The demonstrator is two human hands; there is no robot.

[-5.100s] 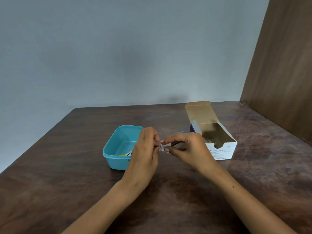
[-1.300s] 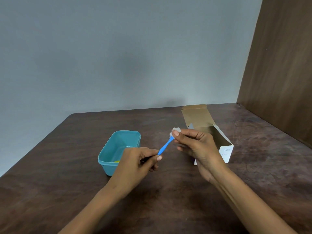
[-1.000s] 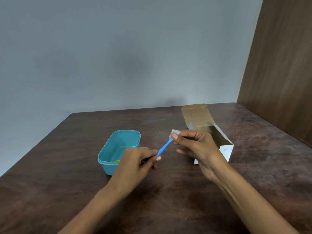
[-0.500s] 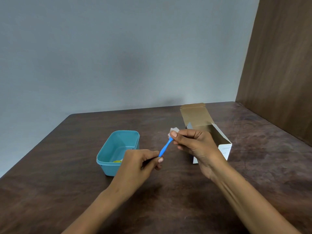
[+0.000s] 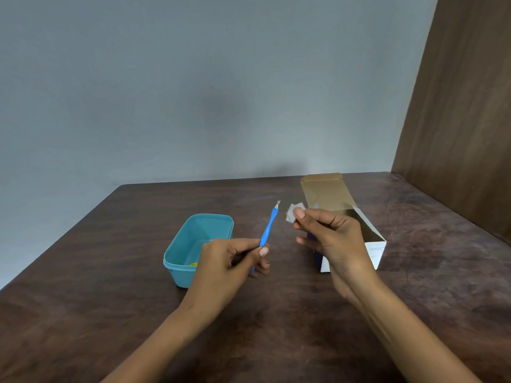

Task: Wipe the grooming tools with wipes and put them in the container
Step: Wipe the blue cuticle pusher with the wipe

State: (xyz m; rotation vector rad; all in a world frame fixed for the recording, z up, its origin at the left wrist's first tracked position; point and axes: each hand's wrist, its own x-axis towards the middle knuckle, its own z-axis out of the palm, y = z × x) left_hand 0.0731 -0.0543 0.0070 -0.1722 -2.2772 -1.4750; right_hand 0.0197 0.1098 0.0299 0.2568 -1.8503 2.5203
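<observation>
A: The left hand (image 5: 229, 261) pinches the blue tool (image 5: 267, 230) low on its handle, tip up and tilted right, held above the table (image 5: 110, 313) between the tub (image 5: 177, 268) and the box (image 5: 373, 244). It looks light and stiff: a thin plastic handle, probably slick, with a small metal tip that may be sharp. The handle is the place to hold it; the tip is best met only through the wipe.

B: And the wipe (image 5: 292, 213)?

A: The right hand (image 5: 331, 236) pinches it between thumb and fingers, just right of the tip and apart from it. It seems soft and limp, so it needs folding round the tool to bite.

B: What can't be made out?

A: The tip's shape is too small to tell. The left hand covers the handle's lower part and much of the tub; only a yellow scrap (image 5: 193, 264) shows inside. The right hand hides part of the box, and its print is unreadable.
</observation>
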